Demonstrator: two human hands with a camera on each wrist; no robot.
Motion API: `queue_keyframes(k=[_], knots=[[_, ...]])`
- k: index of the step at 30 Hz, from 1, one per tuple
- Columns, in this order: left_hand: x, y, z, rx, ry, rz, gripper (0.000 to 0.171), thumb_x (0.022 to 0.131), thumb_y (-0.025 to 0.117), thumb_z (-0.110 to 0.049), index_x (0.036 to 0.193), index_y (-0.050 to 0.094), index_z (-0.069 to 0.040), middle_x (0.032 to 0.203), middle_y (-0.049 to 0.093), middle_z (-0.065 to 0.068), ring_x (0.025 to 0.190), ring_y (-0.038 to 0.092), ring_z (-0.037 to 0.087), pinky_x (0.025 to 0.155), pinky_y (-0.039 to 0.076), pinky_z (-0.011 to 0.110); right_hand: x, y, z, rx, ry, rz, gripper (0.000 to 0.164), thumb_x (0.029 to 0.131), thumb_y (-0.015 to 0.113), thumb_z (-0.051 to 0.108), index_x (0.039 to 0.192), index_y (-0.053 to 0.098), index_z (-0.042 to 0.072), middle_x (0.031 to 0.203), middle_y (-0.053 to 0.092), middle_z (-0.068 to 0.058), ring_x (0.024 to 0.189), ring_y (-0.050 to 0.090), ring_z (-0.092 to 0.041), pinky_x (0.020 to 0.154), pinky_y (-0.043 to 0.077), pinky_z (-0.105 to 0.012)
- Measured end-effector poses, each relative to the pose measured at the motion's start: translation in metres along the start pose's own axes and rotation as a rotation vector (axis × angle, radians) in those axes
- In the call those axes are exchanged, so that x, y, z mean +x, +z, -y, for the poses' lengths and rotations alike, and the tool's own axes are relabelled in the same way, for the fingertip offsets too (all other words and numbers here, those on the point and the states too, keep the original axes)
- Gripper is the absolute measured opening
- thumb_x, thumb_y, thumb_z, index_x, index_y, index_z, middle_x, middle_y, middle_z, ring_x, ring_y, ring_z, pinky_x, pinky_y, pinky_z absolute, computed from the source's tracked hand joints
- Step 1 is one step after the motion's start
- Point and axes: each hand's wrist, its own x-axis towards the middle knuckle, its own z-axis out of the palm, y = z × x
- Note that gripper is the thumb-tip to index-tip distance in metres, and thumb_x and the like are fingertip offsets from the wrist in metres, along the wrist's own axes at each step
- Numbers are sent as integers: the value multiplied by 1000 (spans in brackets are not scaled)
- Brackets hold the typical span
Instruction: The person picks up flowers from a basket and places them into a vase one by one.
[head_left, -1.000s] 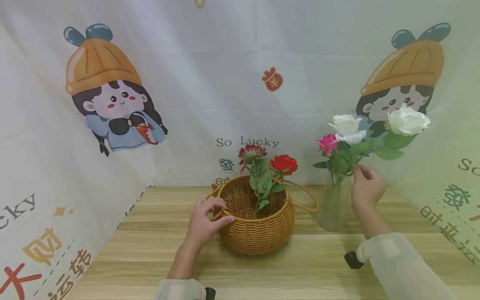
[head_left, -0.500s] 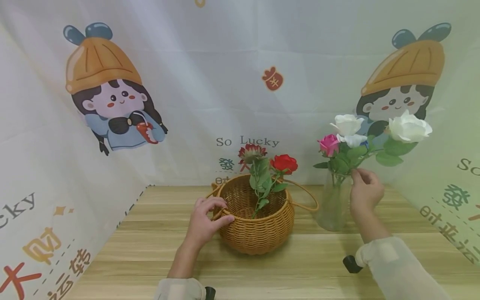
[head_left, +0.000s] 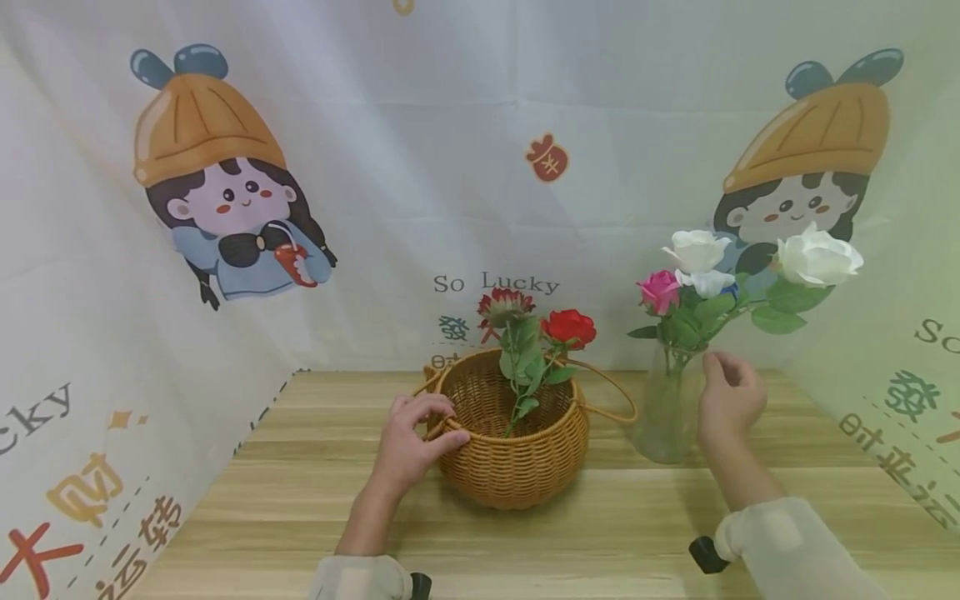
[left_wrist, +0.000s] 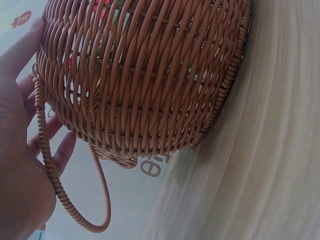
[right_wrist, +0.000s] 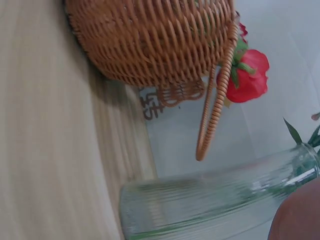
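In the head view my left hand [head_left: 408, 437] grips the left rim of a brown wicker basket [head_left: 517, 471], thumb on the near edge. The left wrist view shows the basket [left_wrist: 145, 75] close up, with its looped handle [left_wrist: 50, 160] crossing the palm. A red rose [head_left: 570, 328] and a dark red flower [head_left: 506, 307] lean inside the basket. My right hand [head_left: 731, 400], fingers loosely bent, is beside the mouth of a clear glass vase [head_left: 663, 417]; no stem shows between its fingertips. The vase holds white roses [head_left: 819, 254] and a pink rose [head_left: 659, 292].
Basket and vase stand on a wood-grain table [head_left: 285, 500]. Behind them hangs a white printed cloth [head_left: 420, 167], which also encloses both sides. The basket's right handle [head_left: 611, 387] sticks out toward the vase.
The right white rose has settled slightly lower in the vase. My right hand has moved down from its stem to beside the vase's mouth. My left hand has stayed on the basket.
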Motion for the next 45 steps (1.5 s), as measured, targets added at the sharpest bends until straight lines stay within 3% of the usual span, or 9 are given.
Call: queue_keyframes(k=[9,19,27,32,35,40,45], knots=[[-1,0,0,0,-1,1,27,71,87,-31,89,68,-23,109,66,-10,103,46,16,87,40,49,-22,-2,-6,25,-69,6,9,93,64,16,101,66,11,85,58,15,83,51,-4,76,40,-23],[1,0,-2,4,-7,3,27,71,87,-33,89,68,-23,109,66,-11,103,46,16,89,39,46,-50,10,1,85,-176,81,22,92,68,13,106,64,-2,82,60,22,82,54,-4,73,42,-20],[1,-1,-2,8,-11,7,28,72,87,-33,89,68,-22,109,66,-10,104,46,17,90,39,48,-74,26,12,124,-254,213,22,91,66,4,109,62,-8,86,60,11,78,55,-5,69,45,-16],[0,-1,-1,9,-21,11,28,72,87,-33,89,68,-23,109,65,-10,106,46,17,90,39,49,-93,31,32,118,-263,312,20,91,63,-1,109,58,-11,89,62,-6,74,58,-5,64,49,-17],[0,-1,-1,8,-23,10,28,72,87,-34,89,68,-23,109,65,-11,106,46,17,90,39,49,-94,38,29,139,-256,354,22,92,64,0,111,58,-9,93,62,-13,73,60,-4,64,51,-18],[0,0,-1,5,-18,8,29,72,87,-33,90,68,-22,109,65,-10,105,46,17,89,39,50,-88,55,17,163,-254,382,26,91,68,5,114,60,-4,96,62,-13,73,62,-7,67,51,-20],[1,0,0,-5,-21,8,28,71,87,-33,89,68,-23,108,65,-10,105,45,18,90,40,55,-92,66,24,143,-259,438,29,92,67,7,118,57,-3,100,61,-16,84,59,-13,73,50,-20]])
